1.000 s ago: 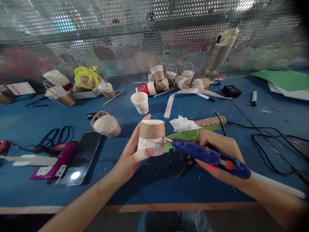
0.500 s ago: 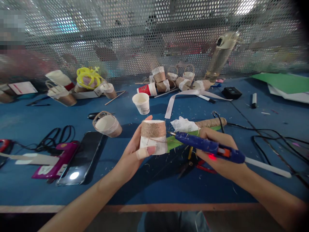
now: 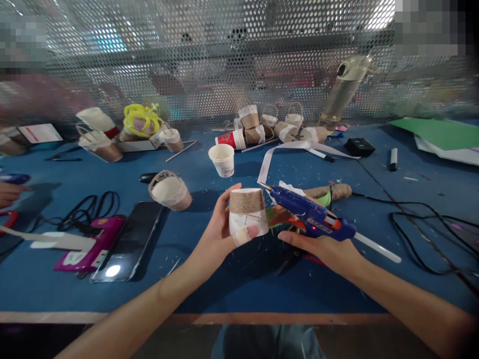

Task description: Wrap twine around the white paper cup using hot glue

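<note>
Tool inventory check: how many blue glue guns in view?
1 clearly: blue glue gun in the right hand. A cut-off blue object at the left edge, by another person's hand, might be a second.

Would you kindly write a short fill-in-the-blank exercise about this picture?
The left hand holds a cup with twine around its ____ part.
The right hand holds a glue gun with a ____ body.
Of these hands, the ____ one is nearer the phone.
At the far right, a ____ sheet lies over white paper.
Missing words: upper; blue; left; green.
</note>
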Demonstrator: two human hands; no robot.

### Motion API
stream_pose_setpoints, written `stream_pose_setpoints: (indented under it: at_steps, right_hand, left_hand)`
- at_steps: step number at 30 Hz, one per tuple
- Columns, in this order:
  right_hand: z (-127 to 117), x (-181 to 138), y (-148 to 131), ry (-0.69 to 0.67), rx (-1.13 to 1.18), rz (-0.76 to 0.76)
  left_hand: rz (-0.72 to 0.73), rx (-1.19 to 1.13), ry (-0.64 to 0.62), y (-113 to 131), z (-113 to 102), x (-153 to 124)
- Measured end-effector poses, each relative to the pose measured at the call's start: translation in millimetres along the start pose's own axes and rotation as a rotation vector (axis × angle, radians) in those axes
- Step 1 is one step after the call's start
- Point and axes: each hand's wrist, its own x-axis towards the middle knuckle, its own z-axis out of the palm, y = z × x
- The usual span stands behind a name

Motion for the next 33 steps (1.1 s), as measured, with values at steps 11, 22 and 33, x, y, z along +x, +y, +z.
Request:
stream_pose_setpoints:
  at_steps: [11,22,33]
  right_hand:
    - [10,-3,7,0.024,0.083,-0.004]
    - [-5,-1,0,-0.043,0.153,0.021]
    - [-5,3,1,-0.110,0.240,0.118]
  left_hand:
    - [0.059,0.051,-0.053,-1,7,-2]
    - [0.123,0.186,-0.061,-3,0,0]
    - [0.028,0.000,-0.098,-3,2,-4]
